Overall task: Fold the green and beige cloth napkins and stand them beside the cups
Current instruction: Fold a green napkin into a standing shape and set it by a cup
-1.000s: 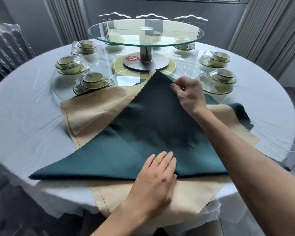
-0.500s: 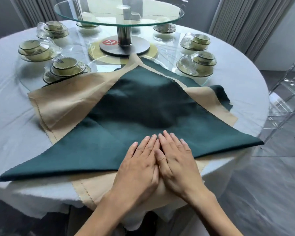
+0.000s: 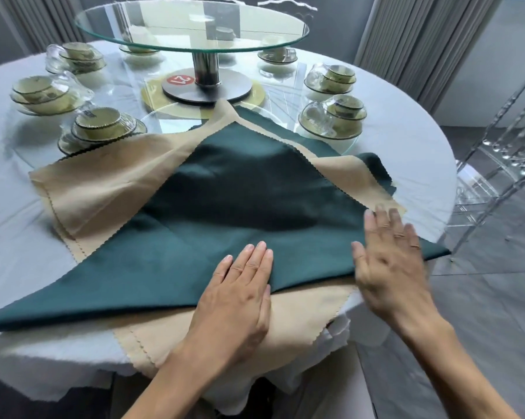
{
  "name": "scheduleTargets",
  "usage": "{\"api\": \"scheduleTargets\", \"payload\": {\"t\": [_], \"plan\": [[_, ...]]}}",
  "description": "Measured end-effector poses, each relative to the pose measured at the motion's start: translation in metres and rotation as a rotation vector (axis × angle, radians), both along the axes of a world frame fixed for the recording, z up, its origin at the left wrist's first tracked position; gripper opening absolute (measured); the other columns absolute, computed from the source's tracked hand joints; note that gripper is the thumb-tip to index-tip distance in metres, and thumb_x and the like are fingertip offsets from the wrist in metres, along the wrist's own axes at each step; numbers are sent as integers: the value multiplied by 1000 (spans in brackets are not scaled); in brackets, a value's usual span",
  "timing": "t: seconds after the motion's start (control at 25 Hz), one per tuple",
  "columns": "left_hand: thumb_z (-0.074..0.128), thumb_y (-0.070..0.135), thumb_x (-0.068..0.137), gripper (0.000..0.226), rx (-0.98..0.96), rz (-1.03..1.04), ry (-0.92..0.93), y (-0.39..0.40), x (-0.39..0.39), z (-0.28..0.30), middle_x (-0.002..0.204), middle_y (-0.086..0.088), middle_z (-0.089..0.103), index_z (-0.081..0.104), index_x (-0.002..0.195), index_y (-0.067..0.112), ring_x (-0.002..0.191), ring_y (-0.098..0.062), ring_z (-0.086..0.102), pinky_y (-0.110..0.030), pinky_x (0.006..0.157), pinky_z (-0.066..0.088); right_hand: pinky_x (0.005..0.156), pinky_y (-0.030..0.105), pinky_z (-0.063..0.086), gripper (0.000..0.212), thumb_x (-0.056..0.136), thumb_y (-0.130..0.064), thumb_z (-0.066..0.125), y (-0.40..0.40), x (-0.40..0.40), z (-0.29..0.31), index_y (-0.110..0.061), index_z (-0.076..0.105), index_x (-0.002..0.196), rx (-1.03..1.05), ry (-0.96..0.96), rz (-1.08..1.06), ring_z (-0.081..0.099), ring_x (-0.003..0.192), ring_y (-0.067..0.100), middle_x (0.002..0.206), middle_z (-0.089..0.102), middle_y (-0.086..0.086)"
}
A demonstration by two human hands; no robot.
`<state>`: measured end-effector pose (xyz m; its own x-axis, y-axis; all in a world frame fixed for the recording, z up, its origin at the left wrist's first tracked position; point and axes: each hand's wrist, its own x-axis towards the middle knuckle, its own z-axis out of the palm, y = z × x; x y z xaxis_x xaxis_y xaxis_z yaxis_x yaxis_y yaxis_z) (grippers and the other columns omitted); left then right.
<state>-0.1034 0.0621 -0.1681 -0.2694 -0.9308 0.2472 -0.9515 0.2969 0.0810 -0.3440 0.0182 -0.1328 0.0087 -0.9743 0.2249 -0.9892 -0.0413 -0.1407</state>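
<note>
A dark green napkin (image 3: 212, 213), folded into a wide triangle, lies on top of beige napkins (image 3: 110, 182) spread on the round table. Its long fold runs along the near edge and its tip points at the turntable base. My left hand (image 3: 240, 294) presses flat on the fold near the middle, fingers straight. My right hand (image 3: 388, 255) lies flat and blurred on the green napkin's right part, fingers spread. Cups stacked on saucers stand at the left (image 3: 99, 124) and at the right (image 3: 342, 114).
A raised glass turntable (image 3: 191, 25) on a metal post stands at the table's middle over a lower glass disc (image 3: 285, 95). A white tablecloth (image 3: 13, 225) covers the table. A clear chair (image 3: 503, 152) stands at the right. Curtains hang behind.
My right hand came back from the napkin's far tip to the near fold beside my left hand, then slid right along the green napkin. My left hand stayed on the fold.
</note>
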Motion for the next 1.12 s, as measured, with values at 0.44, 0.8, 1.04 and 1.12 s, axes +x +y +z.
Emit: {"api": "scheduleTargets", "payload": {"t": [0.44,0.8,1.04,1.12], "plan": [[21,43,97,63,152,74,-37,16,60,13,159,-1,33,39,151,15,147,-16,30,-37,121,18,116,25,0,67,98,-52,14,19,74,-36,-14,31,151,71,100,391,23,145,14,158,22,-2],[17,66,85,68,291,344,272,87,249,22,161,22,3,13,150,46,144,14,-9,-12,116,-8,116,27,2,72,94,-55,13,20,81,-33,-18,30,153,167,95,371,20,146,13,158,16,-6],[54,31,80,40,-28,371,501,76,252,28,130,8,64,74,114,26,124,0,51,0,105,25,115,22,-3,72,93,-53,19,24,84,-23,-14,38,150,144,46,368,23,145,14,156,18,-4],[66,7,78,35,-5,372,588,70,260,32,119,13,69,77,98,34,119,-2,55,-1,101,31,116,23,-5,78,90,-61,18,28,90,-20,-16,36,151,139,-14,390,18,146,13,157,16,-5]]}}
